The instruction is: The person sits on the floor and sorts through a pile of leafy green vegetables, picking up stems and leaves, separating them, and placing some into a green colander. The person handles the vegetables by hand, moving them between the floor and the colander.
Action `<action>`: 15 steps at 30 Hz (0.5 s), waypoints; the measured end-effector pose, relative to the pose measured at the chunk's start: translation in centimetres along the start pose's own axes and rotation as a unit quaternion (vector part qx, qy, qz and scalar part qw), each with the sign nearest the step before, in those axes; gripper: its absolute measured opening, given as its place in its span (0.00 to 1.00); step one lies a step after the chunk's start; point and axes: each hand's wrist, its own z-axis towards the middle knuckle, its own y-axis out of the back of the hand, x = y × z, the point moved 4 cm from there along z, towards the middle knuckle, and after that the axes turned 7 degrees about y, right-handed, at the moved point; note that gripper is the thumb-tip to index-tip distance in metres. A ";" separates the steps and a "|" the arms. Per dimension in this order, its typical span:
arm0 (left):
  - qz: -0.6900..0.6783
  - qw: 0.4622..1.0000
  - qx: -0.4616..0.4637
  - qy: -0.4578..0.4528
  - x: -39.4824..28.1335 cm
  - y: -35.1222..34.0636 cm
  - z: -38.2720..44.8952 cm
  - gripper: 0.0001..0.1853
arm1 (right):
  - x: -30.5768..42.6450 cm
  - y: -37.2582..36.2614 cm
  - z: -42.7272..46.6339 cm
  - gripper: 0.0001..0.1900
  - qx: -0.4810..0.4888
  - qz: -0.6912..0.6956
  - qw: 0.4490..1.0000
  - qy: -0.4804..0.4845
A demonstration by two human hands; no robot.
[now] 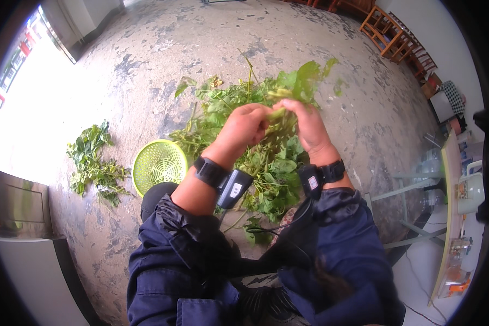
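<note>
Both hands are raised over a heap of leafy bean plants [279, 169] on the floor. My left hand [248, 122] is closed around green pods or stems, though its fingertips are partly hidden. My right hand [309, 124] grips a leafy bean stem [283, 112] beside it, with pods and blurred leaves sticking out above the fingers. A green perforated plastic basket [159, 168] stands left of the heap, near my left forearm; no pods are visible inside it. Each wrist wears a black strap with a small device.
A smaller pile of leafy plants [93, 163] lies on the worn concrete floor [212, 40] at the left. At the right stands a folding table [448, 220] bearing a pot and jars. Wooden chairs [385, 34] stand along the upper right wall. A pale cabinet [28, 277] is at lower left.
</note>
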 end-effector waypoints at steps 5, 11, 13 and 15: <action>-0.022 0.997 -0.034 -0.060 -1.1 1.7 -0.3 0.13 | -0.1 0.7 -0.1 0.12 0.005 0.090 0.993 -0.077; -0.018 0.997 -0.014 -0.077 -1.7 0.7 -0.8 0.16 | 0.8 -0.1 -0.4 0.10 0.070 0.104 0.990 -0.069; 0.049 0.995 -0.021 -0.079 -1.9 0.3 -0.9 0.16 | 0.9 -0.3 -0.5 0.09 0.069 0.094 0.991 -0.063; 0.094 0.989 -0.042 -0.103 -2.0 0.1 -1.0 0.16 | 0.9 -0.4 -0.7 0.09 0.066 0.078 0.994 -0.049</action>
